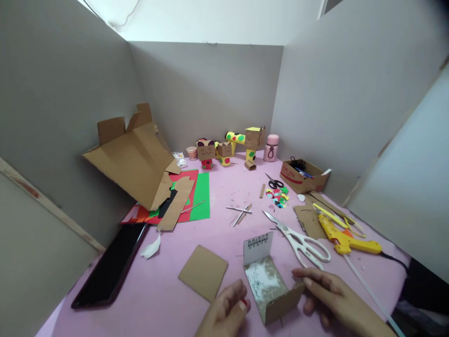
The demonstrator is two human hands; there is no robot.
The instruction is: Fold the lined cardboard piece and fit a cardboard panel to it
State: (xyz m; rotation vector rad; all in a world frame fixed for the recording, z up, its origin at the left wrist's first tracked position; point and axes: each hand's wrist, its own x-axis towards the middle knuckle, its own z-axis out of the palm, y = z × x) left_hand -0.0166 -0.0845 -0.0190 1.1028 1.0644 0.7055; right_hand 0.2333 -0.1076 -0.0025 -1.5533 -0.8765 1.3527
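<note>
A cardboard strip folded into a U shape (267, 281) lies near the table's front edge, its inner face partly white and torn, one upright flap printed with dark characters. My right hand (328, 295) pinches the right-hand flap between thumb and fingers. Just left of the folded piece is my left hand (226, 311), fingers loosely curled and apart, nothing seen in it. A flat cardboard square (203, 272) rests on the table beyond the left hand. White-handled scissors (301, 241) lie behind my right hand.
Right: a yellow hot glue gun (345, 236), cardboard scraps (308, 220) and an open box (303, 175). Left: a black tablet-like device (110, 264), colored sheets (201, 196) and a large cardboard box (129, 161). Cardboard animal figures (206, 152) and a pink bottle (271, 148) stand at the back.
</note>
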